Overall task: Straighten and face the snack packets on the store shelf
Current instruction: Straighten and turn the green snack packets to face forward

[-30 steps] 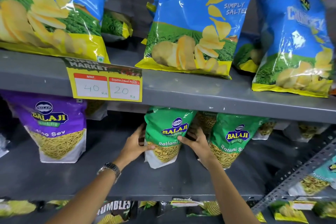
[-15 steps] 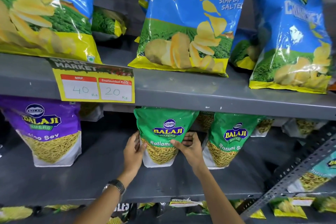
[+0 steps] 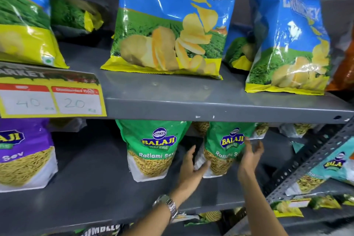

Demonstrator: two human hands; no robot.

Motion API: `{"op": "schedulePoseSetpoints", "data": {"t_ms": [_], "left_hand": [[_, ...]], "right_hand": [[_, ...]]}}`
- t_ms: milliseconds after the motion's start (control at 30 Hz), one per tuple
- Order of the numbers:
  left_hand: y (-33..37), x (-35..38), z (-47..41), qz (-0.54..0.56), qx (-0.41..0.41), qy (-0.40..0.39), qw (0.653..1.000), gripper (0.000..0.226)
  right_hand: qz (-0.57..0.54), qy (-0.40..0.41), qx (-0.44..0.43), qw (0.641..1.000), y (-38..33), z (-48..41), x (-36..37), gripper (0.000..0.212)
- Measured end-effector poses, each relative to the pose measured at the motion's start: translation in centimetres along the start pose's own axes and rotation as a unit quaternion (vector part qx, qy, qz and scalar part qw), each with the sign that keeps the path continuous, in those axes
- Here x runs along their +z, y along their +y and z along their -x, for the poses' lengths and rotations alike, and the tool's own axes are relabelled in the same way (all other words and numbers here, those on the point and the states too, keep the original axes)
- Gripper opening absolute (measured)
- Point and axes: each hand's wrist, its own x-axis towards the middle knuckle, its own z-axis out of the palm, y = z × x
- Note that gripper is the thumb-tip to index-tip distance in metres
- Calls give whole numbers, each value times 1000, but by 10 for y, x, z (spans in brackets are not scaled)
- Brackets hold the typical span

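Two green Balaji Ratlami Sev packets stand upright, labels forward, on the middle grey shelf [image 3: 92,188]. The left green packet [image 3: 153,145] stands alone, untouched. My hands flank the right green packet [image 3: 224,140]. My left hand [image 3: 191,168], with a wristwatch, grips its lower left edge, thumb in front and fingers behind. My right hand [image 3: 251,157] is blurred, fingers spread, at the packet's right edge. A purple Balaji Sev packet [image 3: 23,151] stands at far left. More sev packets lie behind, mostly hidden.
The upper shelf [image 3: 210,109] carries large blue Crunchex chip bags [image 3: 168,30] [image 3: 291,44] and a yellow price tag [image 3: 51,97]. A perforated metal upright [image 3: 310,159] slants at right, with a teal packet [image 3: 333,165] beyond. More packets sit on the shelf below.
Both hands have left the left green packet and moved right to the second green packet. The camera has moved closer and shifted right.
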Motion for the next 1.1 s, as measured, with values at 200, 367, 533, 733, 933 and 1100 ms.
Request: {"op": "schedulePoseSetpoints", "data": {"t_ms": [200, 367, 533, 733, 933, 1100], "left_hand": [[11, 8, -34, -54, -49, -89, 993, 67], [0, 6, -23, -103, -27, -89, 990, 54], [-5, 11, -1, -89, -22, -65, 994, 49], [-15, 20, 8, -93, -10, -62, 994, 52], [-26, -7, 39, -37, 85, 89, 992, 34], [-45, -74, 63, -39, 165, 371, 913, 49]], "right_hand": [[49, -166, 27, 984, -4, -5, -10, 20], [85, -159, 35, 983, -2, 5, -38, 42], [101, -158, 13, 982, -1, 16, -65, 26], [89, -150, 38, 984, -4, 25, -69, 25], [102, 109, -159, 976, 9, 84, -50, 45], [99, -170, -196, 961, 31, 148, -1, 21]]}}
